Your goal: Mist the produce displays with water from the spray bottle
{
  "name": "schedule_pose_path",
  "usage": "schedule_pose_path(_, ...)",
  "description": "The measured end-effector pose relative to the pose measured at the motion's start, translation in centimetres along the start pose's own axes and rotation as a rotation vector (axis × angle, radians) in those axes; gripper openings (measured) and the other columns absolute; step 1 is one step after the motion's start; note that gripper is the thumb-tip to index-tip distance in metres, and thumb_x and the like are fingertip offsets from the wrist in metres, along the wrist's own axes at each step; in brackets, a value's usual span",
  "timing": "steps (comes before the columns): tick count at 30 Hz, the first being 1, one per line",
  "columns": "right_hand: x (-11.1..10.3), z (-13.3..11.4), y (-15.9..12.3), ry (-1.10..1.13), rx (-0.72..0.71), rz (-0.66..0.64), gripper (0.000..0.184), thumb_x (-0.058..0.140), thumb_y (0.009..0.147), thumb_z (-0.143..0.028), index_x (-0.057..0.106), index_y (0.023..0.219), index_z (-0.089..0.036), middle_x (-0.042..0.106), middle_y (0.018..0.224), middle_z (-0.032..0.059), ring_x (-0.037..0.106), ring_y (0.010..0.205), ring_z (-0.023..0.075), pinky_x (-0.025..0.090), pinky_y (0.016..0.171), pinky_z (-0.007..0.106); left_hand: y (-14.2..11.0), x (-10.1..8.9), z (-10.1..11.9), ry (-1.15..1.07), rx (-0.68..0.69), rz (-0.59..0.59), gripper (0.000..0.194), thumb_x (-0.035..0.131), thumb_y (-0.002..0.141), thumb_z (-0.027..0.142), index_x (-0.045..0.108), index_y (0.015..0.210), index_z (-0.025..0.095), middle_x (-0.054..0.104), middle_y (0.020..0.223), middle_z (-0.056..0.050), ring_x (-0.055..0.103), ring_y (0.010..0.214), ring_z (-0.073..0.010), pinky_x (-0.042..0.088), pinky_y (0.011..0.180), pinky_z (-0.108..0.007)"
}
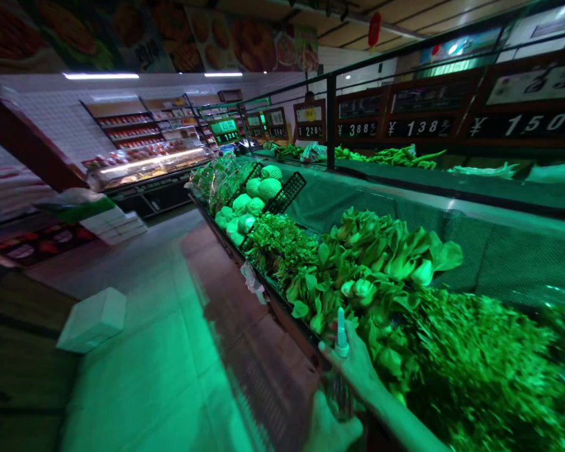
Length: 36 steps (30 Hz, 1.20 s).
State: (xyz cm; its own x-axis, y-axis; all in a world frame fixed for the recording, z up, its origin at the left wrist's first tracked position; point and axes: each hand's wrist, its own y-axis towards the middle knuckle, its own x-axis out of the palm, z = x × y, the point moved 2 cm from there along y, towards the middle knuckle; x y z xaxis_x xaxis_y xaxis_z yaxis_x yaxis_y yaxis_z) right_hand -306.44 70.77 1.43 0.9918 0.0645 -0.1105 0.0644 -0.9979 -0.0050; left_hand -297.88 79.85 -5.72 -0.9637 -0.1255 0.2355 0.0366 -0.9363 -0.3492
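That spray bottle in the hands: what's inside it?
The spray bottle looks clear, but its contents can't be told: the upper hand and lower hand cover much of it.

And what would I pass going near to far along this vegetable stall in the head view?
Nozzle-topped bottle → bok choy → dark green herbs → net-wrapped round vegetables → ¥228 price sign

Bok choy (371, 270) lies on the counter (282, 317), with melons (258, 194) beyond it and leafy greens (475, 370) to its right; a deli case (145, 166) stands left across the aisle (141, 351).
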Motion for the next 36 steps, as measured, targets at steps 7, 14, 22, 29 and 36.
schedule_pose_path(7,1.1,-2.9,3.7,-0.076,-0.034,0.11,0.031,0.079,0.083,-0.052,0.067,0.096,-0.026,0.078,0.082,0.0028,0.074,0.073,0.0259,0.059,0.07,0.037,3.0,-0.6,4.4,-0.008,0.086,-0.041,0.071,0.09,0.046,0.008,0.061,0.108,0.027,0.086,0.101,-0.004,0.084,0.098,-0.0319,0.069,0.089,-0.042)
schedule_pose_path(14,-0.3,-5.8,5.9,-0.048,-0.106,0.278,0.036,0.083,0.083,-0.05,0.066,0.106,-0.027,0.077,0.086,0.0006,0.069,0.067,0.0221,0.055,0.064,0.034,5.7,-0.2,9.6,0.113,0.165,-0.271,0.071,0.098,0.057,0.012,0.061,0.116,0.025,0.086,0.109,-0.003,0.083,0.1,-0.0271,0.066,0.087,-0.035)
schedule_pose_path(22,0.7,-12.6,9.7,-0.013,-0.201,0.425,0.045,0.085,0.081,-0.047,0.064,0.114,-0.026,0.079,0.094,0.0021,0.074,0.076,0.0238,0.059,0.071,0.036,9.0,-1.4,18.0,0.158,0.294,-0.52,0.062,0.099,0.069,0.029,0.059,0.116,0.025,0.084,0.111,-0.003,0.082,0.103,-0.025,0.064,0.092,-0.036)
schedule_pose_path(29,3.3,-16.4,12.0,-0.027,-0.278,0.567,0.03,0.08,0.089,-0.049,0.06,0.093,-0.027,0.062,0.069,-0.0063,0.062,0.059,0.0181,0.057,0.062,0.033,12.0,-3.3,25.1,0.36,0.546,-0.625,0.052,0.096,0.076,0.045,0.061,0.109,0.024,0.079,0.108,-0.005,0.077,0.103,-0.0262,0.06,0.092,-0.04)
schedule_pose_path(36,7.9,-16.0,11.4,-0.068,-0.232,0.538,0.043,0.084,0.087,-0.048,0.062,0.116,-0.025,0.073,0.093,-0.0014,0.061,0.066,0.016,0.053,0.064,0.03,12.2,-8.3,24.8,0.423,0.529,-0.658,0.055,0.092,0.081,0.047,0.066,0.124,0.024,0.076,0.124,-0.008,0.074,0.117,-0.0287,0.058,0.105,-0.042)
